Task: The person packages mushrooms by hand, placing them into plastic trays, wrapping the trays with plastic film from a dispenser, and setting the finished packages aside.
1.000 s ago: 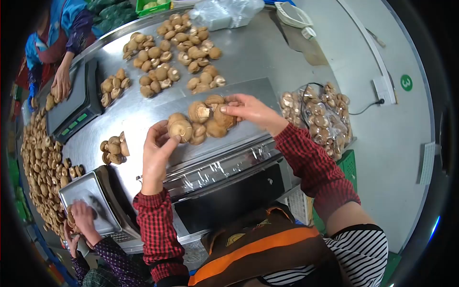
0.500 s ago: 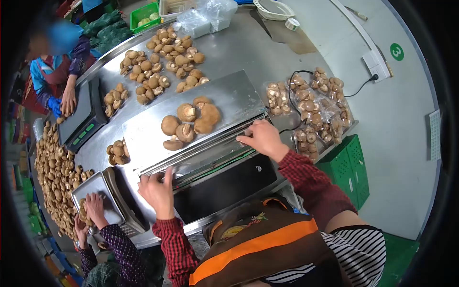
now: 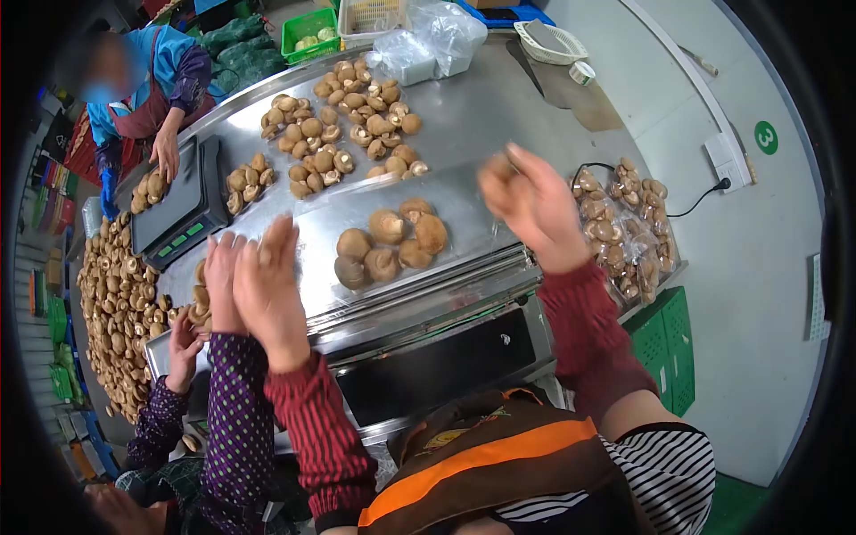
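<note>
My left hand is raised at the left end of the metal plate, fingers pressed together on the edge of a clear film. Over the plate's right end is my right hand, blurred, its fingers curled on the film's other side. The film is faint and stretches across the plate between both hands. Under it lies a group of large brown mushrooms. In front of the plate runs a metal slot with a black panel below.
Loose mushroom piles lie behind the plate. Bagged mushrooms are at the right. A co-worker's hand touches mushrooms on a black scale. Another co-worker's hands are close beside my left hand. A mushroom heap fills the far left.
Both my hands have risen from the slot and moved away over the plate, drawing the film over the mushrooms. The near co-worker's arm has reached forward beside my left hand.
</note>
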Demonstrator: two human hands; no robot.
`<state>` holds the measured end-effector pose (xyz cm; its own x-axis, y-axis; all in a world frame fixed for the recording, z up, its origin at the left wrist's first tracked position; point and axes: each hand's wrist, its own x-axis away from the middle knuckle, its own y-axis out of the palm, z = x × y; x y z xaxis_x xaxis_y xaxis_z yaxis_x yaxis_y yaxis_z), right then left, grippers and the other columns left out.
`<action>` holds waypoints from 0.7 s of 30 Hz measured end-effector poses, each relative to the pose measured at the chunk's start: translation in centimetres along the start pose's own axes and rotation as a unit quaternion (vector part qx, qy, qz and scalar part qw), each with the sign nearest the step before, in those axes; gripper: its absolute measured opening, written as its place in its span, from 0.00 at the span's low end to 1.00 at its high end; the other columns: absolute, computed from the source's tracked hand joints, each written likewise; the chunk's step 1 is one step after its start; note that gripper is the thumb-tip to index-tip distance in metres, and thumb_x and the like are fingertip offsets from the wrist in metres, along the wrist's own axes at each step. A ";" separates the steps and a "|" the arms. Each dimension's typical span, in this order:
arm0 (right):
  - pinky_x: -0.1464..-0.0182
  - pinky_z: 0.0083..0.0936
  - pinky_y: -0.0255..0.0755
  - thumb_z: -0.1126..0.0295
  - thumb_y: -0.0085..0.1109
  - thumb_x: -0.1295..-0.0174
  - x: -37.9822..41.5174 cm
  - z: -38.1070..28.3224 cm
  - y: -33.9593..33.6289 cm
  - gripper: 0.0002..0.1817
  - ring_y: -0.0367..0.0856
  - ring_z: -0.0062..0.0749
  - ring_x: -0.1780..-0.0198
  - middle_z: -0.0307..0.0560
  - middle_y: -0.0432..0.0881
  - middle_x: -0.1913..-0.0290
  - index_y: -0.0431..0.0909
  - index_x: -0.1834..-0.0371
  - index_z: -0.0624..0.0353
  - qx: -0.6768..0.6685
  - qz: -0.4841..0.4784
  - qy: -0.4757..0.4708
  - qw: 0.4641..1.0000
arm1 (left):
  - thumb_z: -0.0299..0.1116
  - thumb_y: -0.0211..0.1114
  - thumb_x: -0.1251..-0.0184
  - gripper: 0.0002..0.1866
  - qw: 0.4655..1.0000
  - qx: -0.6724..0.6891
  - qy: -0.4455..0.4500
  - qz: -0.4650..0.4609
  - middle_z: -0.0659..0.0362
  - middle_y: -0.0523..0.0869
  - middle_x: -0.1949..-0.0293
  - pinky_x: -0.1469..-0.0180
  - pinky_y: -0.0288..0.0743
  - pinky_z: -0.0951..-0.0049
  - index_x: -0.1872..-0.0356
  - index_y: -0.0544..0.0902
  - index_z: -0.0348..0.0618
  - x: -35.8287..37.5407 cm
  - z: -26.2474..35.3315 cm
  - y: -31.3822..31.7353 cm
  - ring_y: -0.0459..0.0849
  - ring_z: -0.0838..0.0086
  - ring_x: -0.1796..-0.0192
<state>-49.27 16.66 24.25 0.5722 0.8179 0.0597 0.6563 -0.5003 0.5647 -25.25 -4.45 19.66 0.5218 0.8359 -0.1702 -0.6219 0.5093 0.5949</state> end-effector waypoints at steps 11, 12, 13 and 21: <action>0.64 0.19 0.76 0.61 0.52 0.27 -8.0 12.2 -7.7 0.19 0.82 0.21 0.64 0.43 0.85 0.63 0.78 0.53 0.71 0.272 0.029 0.133 0.953 | 0.48 0.75 0.49 0.34 0.725 -0.617 -0.019 -0.306 0.41 0.68 0.30 0.25 0.51 0.52 0.45 0.77 0.36 -2.5 -8.5 -3.6 0.55 0.47 0.24; 0.66 0.18 0.75 0.60 0.54 0.27 -7.8 11.5 -7.5 0.19 0.80 0.20 0.67 0.41 0.84 0.65 0.78 0.54 0.71 0.273 0.029 0.149 0.950 | 0.50 0.78 0.55 0.39 0.726 -0.617 -0.003 -0.305 0.41 0.70 0.32 0.25 0.53 0.53 0.45 0.76 0.34 -1.7 -8.0 -2.7 0.58 0.48 0.25; 0.66 0.18 0.75 0.60 0.54 0.27 -7.7 10.9 -7.2 0.19 0.80 0.20 0.67 0.41 0.84 0.65 0.78 0.54 0.71 0.270 0.031 0.144 0.951 | 0.53 0.81 0.61 0.44 0.726 -0.617 0.012 -0.305 0.41 0.73 0.35 0.26 0.55 0.54 0.46 0.75 0.33 -1.1 -7.4 -1.9 0.61 0.50 0.26; 0.66 0.25 0.66 0.40 0.51 0.31 -7.4 6.0 -5.7 0.30 0.69 0.24 0.70 0.39 0.73 0.73 0.85 0.59 0.60 0.538 -0.157 0.312 0.767 | 0.46 0.85 0.64 0.47 0.748 -0.618 0.021 -0.241 0.50 0.84 0.57 0.52 0.78 0.67 0.42 0.72 0.34 0.5 -5.9 -0.6 0.84 0.61 0.54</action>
<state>-54.25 11.77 15.64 0.1759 0.7545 0.6323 0.9316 0.0800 -0.3546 -28.02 -3.14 14.61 0.8567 0.4867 -0.1710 -0.4456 0.5311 -0.7207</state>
